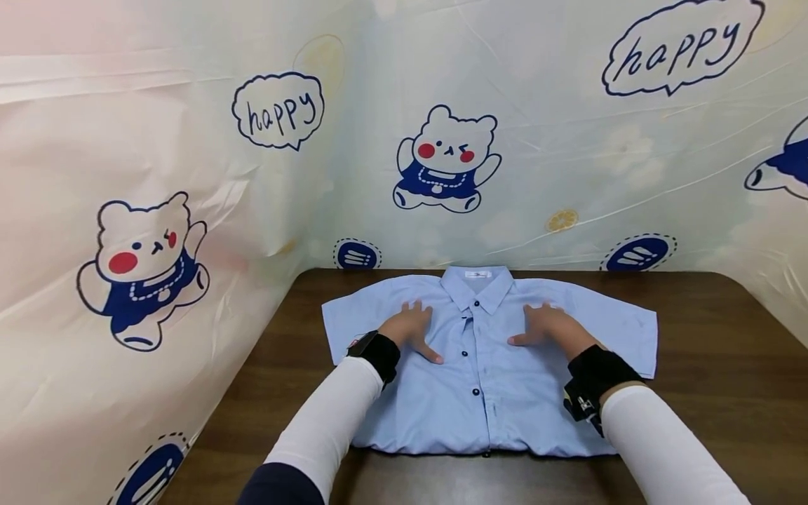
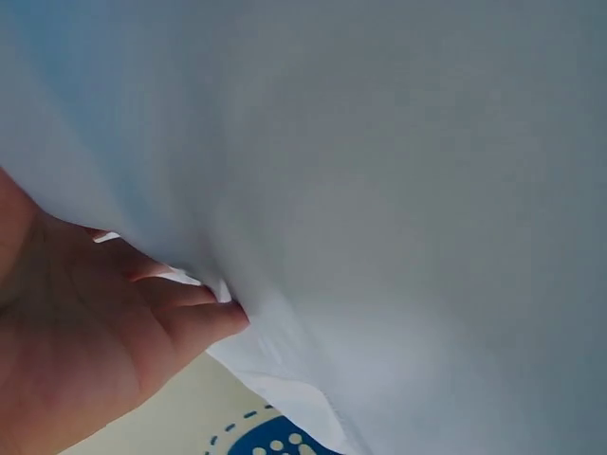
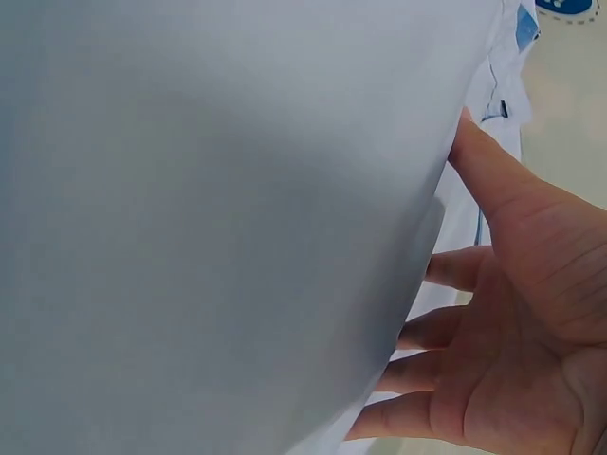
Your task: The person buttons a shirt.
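Observation:
A light blue short-sleeved shirt [image 1: 442,414] lies front up on the table, its collar [image 1: 476,287] at the far side and its sleeves spread outward. Dark buttons run down the middle placket. My left hand [image 1: 412,330] rests on the chest to the left of the placket, fingers spread. On the other side of the placket, my right hand [image 1: 544,326] rests on the chest with its thumb pointing inward. In the wrist views the fingertips of the left hand [image 2: 104,313] and right hand [image 3: 512,313] touch the pale fabric; neither hand visibly grips it.
The shirt lies on a dark brown wooden table [image 1: 713,393]. Behind and to the left hangs a pale curtain [image 1: 536,140] printed with bears and the word "happy". A greyish surface [image 1: 480,480] shows below the shirt's near edge.

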Tool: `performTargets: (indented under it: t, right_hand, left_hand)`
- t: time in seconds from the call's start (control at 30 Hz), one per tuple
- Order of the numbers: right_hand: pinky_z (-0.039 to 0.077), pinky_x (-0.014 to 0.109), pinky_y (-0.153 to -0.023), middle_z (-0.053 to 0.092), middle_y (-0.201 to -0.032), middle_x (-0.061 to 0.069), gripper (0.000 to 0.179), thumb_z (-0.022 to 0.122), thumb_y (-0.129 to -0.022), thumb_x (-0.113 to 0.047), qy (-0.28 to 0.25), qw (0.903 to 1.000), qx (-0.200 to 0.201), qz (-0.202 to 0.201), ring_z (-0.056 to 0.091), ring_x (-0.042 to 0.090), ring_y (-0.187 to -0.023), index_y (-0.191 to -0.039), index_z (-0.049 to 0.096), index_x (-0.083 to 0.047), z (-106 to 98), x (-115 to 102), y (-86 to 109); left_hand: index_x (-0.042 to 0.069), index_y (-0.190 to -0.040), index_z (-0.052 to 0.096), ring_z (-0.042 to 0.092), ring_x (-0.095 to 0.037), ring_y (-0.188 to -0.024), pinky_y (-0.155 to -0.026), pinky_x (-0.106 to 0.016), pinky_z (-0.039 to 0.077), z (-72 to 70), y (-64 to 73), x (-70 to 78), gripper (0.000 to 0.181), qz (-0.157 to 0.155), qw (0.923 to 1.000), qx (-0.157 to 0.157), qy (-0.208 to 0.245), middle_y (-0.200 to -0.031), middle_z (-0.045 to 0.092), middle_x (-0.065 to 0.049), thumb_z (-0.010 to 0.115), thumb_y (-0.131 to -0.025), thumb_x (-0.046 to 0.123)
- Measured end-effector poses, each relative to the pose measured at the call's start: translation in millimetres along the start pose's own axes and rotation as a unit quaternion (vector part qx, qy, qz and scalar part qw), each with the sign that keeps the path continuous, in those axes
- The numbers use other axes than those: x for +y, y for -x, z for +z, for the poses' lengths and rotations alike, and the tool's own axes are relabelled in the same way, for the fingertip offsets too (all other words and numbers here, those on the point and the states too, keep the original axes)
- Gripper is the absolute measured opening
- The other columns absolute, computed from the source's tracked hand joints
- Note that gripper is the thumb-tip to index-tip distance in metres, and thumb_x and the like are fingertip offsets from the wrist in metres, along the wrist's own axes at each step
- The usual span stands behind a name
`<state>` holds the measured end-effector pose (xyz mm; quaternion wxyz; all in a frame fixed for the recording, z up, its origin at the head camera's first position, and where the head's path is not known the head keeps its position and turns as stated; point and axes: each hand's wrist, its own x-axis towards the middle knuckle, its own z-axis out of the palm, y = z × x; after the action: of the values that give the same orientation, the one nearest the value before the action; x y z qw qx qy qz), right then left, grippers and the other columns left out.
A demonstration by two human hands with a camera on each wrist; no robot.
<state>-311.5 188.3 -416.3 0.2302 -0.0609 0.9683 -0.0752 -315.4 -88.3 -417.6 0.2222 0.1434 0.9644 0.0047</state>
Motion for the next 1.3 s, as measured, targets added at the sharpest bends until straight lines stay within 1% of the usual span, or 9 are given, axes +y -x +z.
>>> performTargets:
  t: [0.13,0.23,0.33,0.43,0.67,0.83,0.97,1.1,1.3]
  right_hand:
    - [0.027,0.064,-0.105,0.033,-0.144,0.038,0.098,0.066,-0.086,-0.056,0.007,1.0000,0.001,0.006,0.026,0.056,-0.134,-0.144,0.030,0.014,-3,0,-1.3]
    - [0.037,0.063,-0.098,0.049,-0.131,0.034,0.077,0.070,-0.086,-0.048,0.017,0.9994,0.031,0.002,0.044,0.051,-0.122,-0.132,0.050,0.010,-8,-11,2.0]
    - [0.049,0.053,-0.083,0.062,-0.107,0.022,0.045,0.071,-0.087,-0.036,-0.003,0.9963,0.085,-0.012,0.058,0.037,-0.096,-0.107,0.063,0.004,-13,-34,5.5]
    - [0.049,0.043,-0.070,0.062,-0.088,0.012,0.031,0.070,-0.088,-0.031,-0.032,0.9905,0.128,-0.040,0.056,0.028,-0.078,-0.089,0.062,-0.002,-15,-62,6.5]
    - [0.053,0.043,-0.070,0.067,-0.100,0.011,0.030,0.073,-0.085,-0.029,-0.020,0.9909,0.130,-0.029,0.060,0.024,-0.081,-0.102,0.068,-0.004,3,-100,2.9]
    - [0.053,0.041,-0.064,0.067,-0.096,0.012,0.019,0.070,-0.084,-0.016,-0.041,0.9865,0.158,-0.018,0.060,0.024,-0.079,-0.097,0.067,-0.003,11,-98,3.0]
    - [0.047,0.034,-0.056,0.063,-0.080,0.009,0.006,0.067,-0.082,-0.007,-0.093,0.9793,0.179,-0.020,0.056,0.022,-0.068,-0.083,0.065,-0.002,6,-89,7.1]
    - [0.040,0.027,-0.051,0.054,-0.060,0.002,0.020,0.063,-0.083,-0.004,-0.172,0.9689,0.176,-0.030,0.051,0.016,-0.054,-0.063,0.059,-0.006,2,-79,11.4]
    - [0.047,0.025,-0.052,0.057,-0.061,0.002,0.015,0.063,-0.087,-0.007,-0.286,0.9460,0.148,-0.036,0.055,0.014,-0.054,-0.075,0.069,0.001,5,-66,11.6]
  left_hand:
    - [0.007,-0.155,0.023,0.012,-0.042,-0.145,-0.114,-0.053,0.022,-7.7,-1.0,3.9,0.117,-0.006,0.9999,-0.008,0.001,-0.160,0.014,-0.020,0.081,-0.068,0.061]
    - [0.002,-0.140,0.047,0.040,-0.032,-0.133,-0.108,-0.043,0.035,-18.5,-1.9,11.3,0.093,-0.004,0.9999,-0.011,-0.001,-0.144,0.044,-0.017,0.084,-0.071,0.050]
    - [0.002,-0.101,0.064,0.059,-0.021,-0.093,-0.085,-0.032,0.048,-31.7,-5.3,25.7,0.042,-0.008,0.9987,0.043,0.027,-0.100,0.063,-0.008,0.081,-0.079,0.033]
    - [0.006,-0.079,0.059,0.051,-0.018,-0.071,-0.066,-0.029,0.044,-39.9,-12.2,42.4,0.018,-0.022,0.9897,0.115,0.081,-0.078,0.056,-0.004,0.070,-0.088,0.018]
    - [0.006,-0.070,0.058,0.050,-0.019,-0.071,-0.067,-0.028,0.044,-31.6,-17.9,61.8,0.019,-0.018,0.9845,0.142,0.102,-0.080,0.059,-0.007,0.060,-0.088,0.008]
    - [0.013,-0.055,0.037,0.036,-0.017,-0.058,-0.056,-0.027,0.034,-24.1,-15.1,66.8,0.040,-0.012,0.9776,0.150,0.147,-0.059,0.033,0.000,0.062,-0.086,0.005]
    - [0.011,-0.058,0.046,0.041,-0.016,-0.059,-0.056,-0.027,0.038,-20.1,-18.1,67.2,0.034,-0.018,0.9760,0.163,0.144,-0.061,0.041,-0.001,0.063,-0.087,0.007]
    - [0.007,-0.068,0.062,0.050,-0.017,-0.067,-0.062,-0.028,0.046,-15.3,-22.3,68.8,0.019,-0.032,0.9799,0.159,0.115,-0.075,0.059,-0.004,0.068,-0.086,0.011]
    - [0.010,-0.060,0.051,0.045,-0.016,-0.062,-0.057,-0.027,0.041,-11.8,-22.3,71.3,0.030,-0.030,0.9791,0.150,0.134,-0.068,0.051,-0.002,0.071,-0.082,0.011]
